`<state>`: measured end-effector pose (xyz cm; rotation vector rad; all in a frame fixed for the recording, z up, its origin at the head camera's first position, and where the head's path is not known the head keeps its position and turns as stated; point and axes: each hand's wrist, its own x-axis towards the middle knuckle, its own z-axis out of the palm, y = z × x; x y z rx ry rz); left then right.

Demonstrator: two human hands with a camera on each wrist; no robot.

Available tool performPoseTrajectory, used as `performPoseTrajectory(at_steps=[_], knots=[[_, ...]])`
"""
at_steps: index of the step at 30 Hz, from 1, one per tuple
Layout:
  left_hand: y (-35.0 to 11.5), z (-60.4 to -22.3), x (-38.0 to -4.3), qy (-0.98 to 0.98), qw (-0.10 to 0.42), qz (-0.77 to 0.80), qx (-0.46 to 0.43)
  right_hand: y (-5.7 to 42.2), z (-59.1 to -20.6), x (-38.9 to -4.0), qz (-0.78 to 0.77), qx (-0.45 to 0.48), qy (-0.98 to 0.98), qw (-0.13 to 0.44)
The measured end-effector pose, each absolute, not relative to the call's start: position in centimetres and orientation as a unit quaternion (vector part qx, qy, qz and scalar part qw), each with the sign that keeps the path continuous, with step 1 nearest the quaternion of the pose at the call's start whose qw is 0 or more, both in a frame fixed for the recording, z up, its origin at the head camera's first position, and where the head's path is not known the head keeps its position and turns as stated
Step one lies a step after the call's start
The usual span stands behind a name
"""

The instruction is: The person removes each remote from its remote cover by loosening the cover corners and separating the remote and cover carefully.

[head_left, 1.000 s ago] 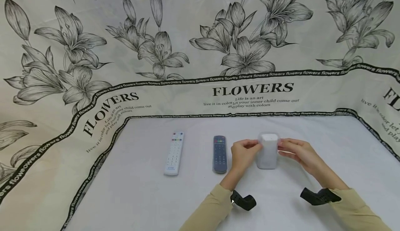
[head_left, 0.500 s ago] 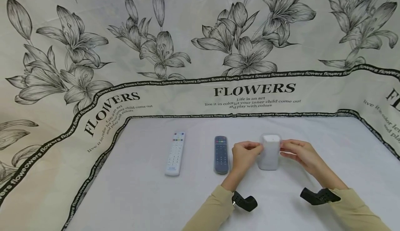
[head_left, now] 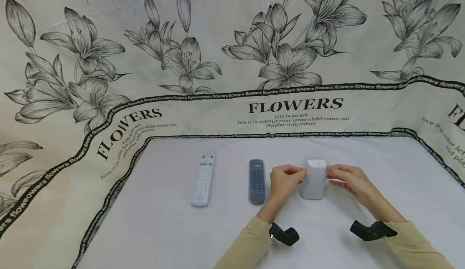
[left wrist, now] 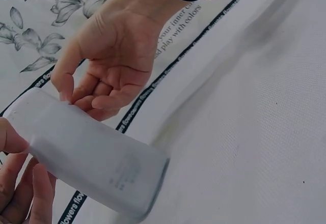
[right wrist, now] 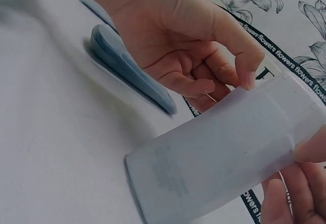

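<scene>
A translucent sleeve [head_left: 313, 188] with a white block-like device [head_left: 317, 163] inside stands tilted on the white table. My left hand [head_left: 285, 182] pinches its upper left edge between thumb and fingertips. At the upper right edge, my right hand [head_left: 350, 180] pinches it too, other fingers loosely curled. The left wrist view shows the sleeve's broad side [left wrist: 91, 147] with faint blurred print near the lower end; left-hand fingers [left wrist: 43, 193] show at the frame's edge. In the right wrist view, the sleeve [right wrist: 219, 147] spans between both thumbs.
Left of the hands lies a dark blue-grey remote control [head_left: 257, 182]; farther left is a white remote control [head_left: 202, 182]. White cloth covers the table [head_left: 163, 236]. A flower-printed curtain [head_left: 203, 115] rises behind and along the sides.
The sleeve's upper end has come slightly down and toward me in the head view. Both hands keep their pinch on its edges; the remotes lie where they were.
</scene>
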<state>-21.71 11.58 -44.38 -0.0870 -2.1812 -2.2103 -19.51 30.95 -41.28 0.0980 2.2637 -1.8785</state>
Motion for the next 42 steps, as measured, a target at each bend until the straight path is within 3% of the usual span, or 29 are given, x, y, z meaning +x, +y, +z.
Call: performPoseTrajectory(at_steps=[11, 27, 42], knots=[[11.8, -44.4, -21.9, -0.693, 0.012, -0.721, -0.016, 31.0, -41.3, -19.6, -0.602, 0.034, 0.791, 0.101], [12.0, -45.0, -21.2, -0.705, 0.072, -0.706, -0.020, 31.0, -40.9, -19.5, -0.573, 0.038, 0.810, 0.118], [12.1, -45.0, -20.8, -0.710, 0.086, -0.699, -0.026, 30.8, -40.7, -19.4, -0.539, 0.059, 0.831, 0.123]])
